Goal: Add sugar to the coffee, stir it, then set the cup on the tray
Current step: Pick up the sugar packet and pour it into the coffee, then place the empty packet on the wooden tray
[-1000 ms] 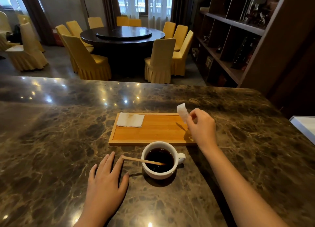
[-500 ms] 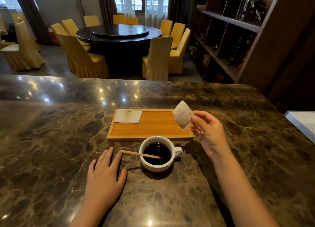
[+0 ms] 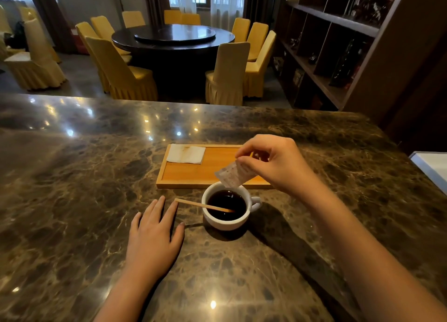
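Three steps make up the job, and by the look of things only the first is under way. The right hand (image 3: 275, 163) pinches a small sugar packet (image 3: 232, 176) between thumb and fingertips, tipped downward with its lower end just above the far rim of the cup (image 3: 226, 205), which stands on the table (image 3: 72, 176) just in front of the wooden tray (image 3: 191, 174), not yet on it. Dark coffee (image 3: 226, 204) fills the cup, and a wooden stirrer (image 3: 203, 205) leans across the left rim with its tip in the liquid, untouched by either hand. The left hand (image 3: 154, 237) lies flat and empty on the table, fingers spread a little, just beside the stirrer's outer end. Stirring and moving the cup appear to remain. Whether the packet is torn open, and whether any sugar is falling, is too small and blurred to tell; a faint pale fleck on the coffee could be grains or a reflection. A folded white napkin (image 3: 185, 154) occupies the tray's far left corner, and the right hand hides the tray's far right corner.
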Available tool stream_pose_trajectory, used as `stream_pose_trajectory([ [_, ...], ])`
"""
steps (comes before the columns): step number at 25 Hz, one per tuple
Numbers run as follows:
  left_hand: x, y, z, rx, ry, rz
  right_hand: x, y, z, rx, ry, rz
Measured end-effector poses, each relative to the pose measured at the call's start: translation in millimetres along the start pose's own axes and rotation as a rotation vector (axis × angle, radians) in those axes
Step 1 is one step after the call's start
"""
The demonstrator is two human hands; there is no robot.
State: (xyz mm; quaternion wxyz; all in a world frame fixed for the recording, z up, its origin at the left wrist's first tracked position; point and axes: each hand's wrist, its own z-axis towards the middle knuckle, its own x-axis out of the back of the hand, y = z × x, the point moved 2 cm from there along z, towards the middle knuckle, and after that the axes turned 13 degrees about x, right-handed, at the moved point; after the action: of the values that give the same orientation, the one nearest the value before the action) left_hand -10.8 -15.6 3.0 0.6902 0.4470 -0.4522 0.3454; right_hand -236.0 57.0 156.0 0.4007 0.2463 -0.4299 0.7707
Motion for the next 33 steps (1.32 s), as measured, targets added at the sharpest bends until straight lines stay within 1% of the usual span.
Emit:
stream_pose_trajectory([
  [3, 0.6, 0.2, -0.4, 0.003, 0.001, -0.007, -1.6, -4.7, 9.1, 0.128, -0.104, -0.116],
  [5, 0.8, 0.1, -0.3, 0.004, -0.007, -0.007, -2.3, -4.4, 11.1, 0.158, -0.128, -0.131],
  [12, 0.2, -0.3, -0.2, 0.001, 0.005, 0.005, -6.9, 2.8, 8.1, 0.170, -0.148, -0.129],
  [14, 0.3, -0.4, 0.5, 0.004, 0.004, -0.002, -7.8, 7.4, 5.8, 0.116, -0.090, -0.087],
  [15, 0.4, -0.4, 0.2, 0.006, 0.004, -0.007, -8.2, 10.6, 4.4, 0.060, -0.049, -0.048],
  [17, 0.2, -0.1, -0.1, 0.004, 0.000, -0.012, -9.4, 19.8, 0.3, -0.099, 0.022, 0.088],
  [21, -0.1, -0.8, -0.1, -0.002, -0.005, -0.009, -18.6, 39.7, -16.3, -0.406, 0.096, 0.400],
  [23, -0.1, -0.8, 0.2, 0.003, -0.011, -0.006, -25.7, 46.9, -27.5, -0.569, 0.186, 0.631],
  [25, -0.2, -0.8, 0.3, 0.006, -0.016, -0.005, -32.5, 51.7, -36.9, -0.692, 0.314, 0.886],
  [28, -0.6, -1.2, 0.6, 0.004, -0.014, -0.003, -39.3, 57.6, -48.8, -0.793, 0.483, 1.126],
  [30, -1.2, -1.7, 0.5, 0.002, -0.010, 0.002, -43.0, 61.2, -53.8, -0.811, 0.576, 1.251],
  [32, -1.5, -2.1, 0.9, 0.000, -0.006, 0.003, -43.3, 65.3, -55.9, -0.817, 0.703, 1.377],
  [33, -1.4, -2.3, 1.1, 0.001, -0.006, 0.002, -42.3, 68.1, -56.1, -0.813, 0.767, 1.399],
])
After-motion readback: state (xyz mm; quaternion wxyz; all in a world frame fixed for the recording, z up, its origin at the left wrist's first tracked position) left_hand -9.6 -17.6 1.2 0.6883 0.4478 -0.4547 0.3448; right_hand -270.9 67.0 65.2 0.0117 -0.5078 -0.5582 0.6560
